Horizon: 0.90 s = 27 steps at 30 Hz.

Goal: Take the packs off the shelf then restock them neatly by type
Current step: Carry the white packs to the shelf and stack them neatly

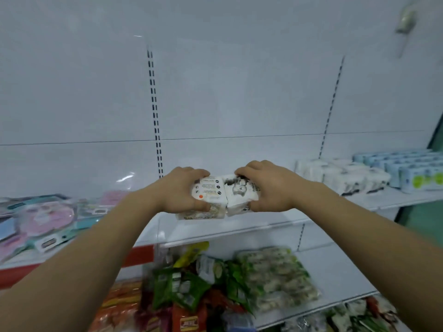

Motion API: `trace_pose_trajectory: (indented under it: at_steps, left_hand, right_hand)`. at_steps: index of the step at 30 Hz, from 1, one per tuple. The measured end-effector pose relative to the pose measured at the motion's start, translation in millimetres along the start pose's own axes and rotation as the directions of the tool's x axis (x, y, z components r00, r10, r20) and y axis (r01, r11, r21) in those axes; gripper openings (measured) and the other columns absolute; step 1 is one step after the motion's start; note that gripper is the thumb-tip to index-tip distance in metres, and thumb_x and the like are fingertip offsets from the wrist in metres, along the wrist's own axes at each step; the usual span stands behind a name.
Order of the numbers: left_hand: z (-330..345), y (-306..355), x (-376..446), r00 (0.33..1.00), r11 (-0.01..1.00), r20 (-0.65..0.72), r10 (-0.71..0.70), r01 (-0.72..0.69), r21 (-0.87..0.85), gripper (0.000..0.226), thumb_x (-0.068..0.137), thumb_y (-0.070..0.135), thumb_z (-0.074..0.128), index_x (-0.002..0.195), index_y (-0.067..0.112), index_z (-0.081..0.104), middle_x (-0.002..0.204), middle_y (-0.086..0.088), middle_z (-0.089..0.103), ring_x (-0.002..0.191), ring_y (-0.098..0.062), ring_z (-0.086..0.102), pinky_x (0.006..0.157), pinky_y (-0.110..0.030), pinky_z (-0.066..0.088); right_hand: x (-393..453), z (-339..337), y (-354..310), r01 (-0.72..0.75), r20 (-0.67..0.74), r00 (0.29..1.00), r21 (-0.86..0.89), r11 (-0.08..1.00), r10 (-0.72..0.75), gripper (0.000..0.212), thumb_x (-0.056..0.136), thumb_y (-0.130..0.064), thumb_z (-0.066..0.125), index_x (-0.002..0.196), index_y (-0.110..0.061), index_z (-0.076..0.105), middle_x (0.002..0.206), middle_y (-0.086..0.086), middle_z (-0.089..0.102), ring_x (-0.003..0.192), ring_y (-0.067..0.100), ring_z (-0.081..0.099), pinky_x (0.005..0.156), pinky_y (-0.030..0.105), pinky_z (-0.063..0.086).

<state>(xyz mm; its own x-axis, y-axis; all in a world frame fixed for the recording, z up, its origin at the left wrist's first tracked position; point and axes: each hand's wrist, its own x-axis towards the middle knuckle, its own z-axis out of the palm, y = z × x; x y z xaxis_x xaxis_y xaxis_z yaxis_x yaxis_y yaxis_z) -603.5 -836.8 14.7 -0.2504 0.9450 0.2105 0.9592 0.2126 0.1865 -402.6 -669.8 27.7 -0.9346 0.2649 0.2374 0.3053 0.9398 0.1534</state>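
Two white tissue packs with black print sit side by side over the white shelf (pixel 239 224). My left hand (pixel 178 189) grips the left pack (pixel 209 195), fingers curled over its top and thumb under it. My right hand (pixel 268 185) grips the right pack (pixel 239 190) the same way. The packs touch each other in the middle. Further right on the same shelf stand more white packs (pixel 342 176) in a row, and beyond them blue-and-white packs (pixel 407 168) with green dots.
Pink and teal blister-packed items (pixel 45 219) lie on the shelf section to the left. The shelf below holds green snack bags (pixel 271 276), orange and red bags (pixel 124 305). Slotted shelf uprights (pixel 154 111) run up the white back panel.
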Motion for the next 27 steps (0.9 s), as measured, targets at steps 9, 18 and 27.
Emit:
trace_pose_trajectory:
  at_steps: [9,18,27]
  left_hand:
    - [65.4,157.8,115.8,0.989,0.989,0.028,0.144,-0.143,-0.048,0.102,0.057,0.074,0.063,0.147,0.030,0.040,0.129,0.002,0.055,0.117,-0.020,0.049,0.102,-0.039,0.043]
    - [116.4,267.3,205.3,0.968,0.968,0.031,0.250,-0.250,-0.016,0.090,0.076,0.063,0.073,0.151,0.032,0.032,0.141,0.005,0.047,0.127,-0.019,0.040,0.105,-0.036,0.039]
    - [104.7,279.8,303.7,0.966,0.967,-0.050,0.253,-0.254,-0.021,0.086,0.075,0.061,0.075,0.147,0.033,0.038,0.132,0.006,0.053,0.120,-0.016,0.045,0.100,-0.037,0.043]
  right_hand:
    - [-117.7,0.7,156.7,-0.185,0.018,0.982,-0.070,0.980,0.186,0.087,0.077,-0.047,0.071,0.151,-0.029,0.028,0.141,-0.004,0.042,0.127,0.022,0.040,0.098,0.044,0.047]
    - [-187.1,17.6,278.3,-0.289,0.042,0.956,-0.069,0.955,0.292,0.090,0.078,-0.054,0.071,0.152,-0.031,0.026,0.145,-0.004,0.039,0.131,0.021,0.038,0.100,0.044,0.046]
    - [-140.6,13.3,368.5,-0.324,-0.010,0.946,-0.047,0.945,0.323,0.087,0.078,-0.045,0.072,0.153,-0.029,0.029,0.142,-0.002,0.041,0.130,0.022,0.038,0.102,0.046,0.044]
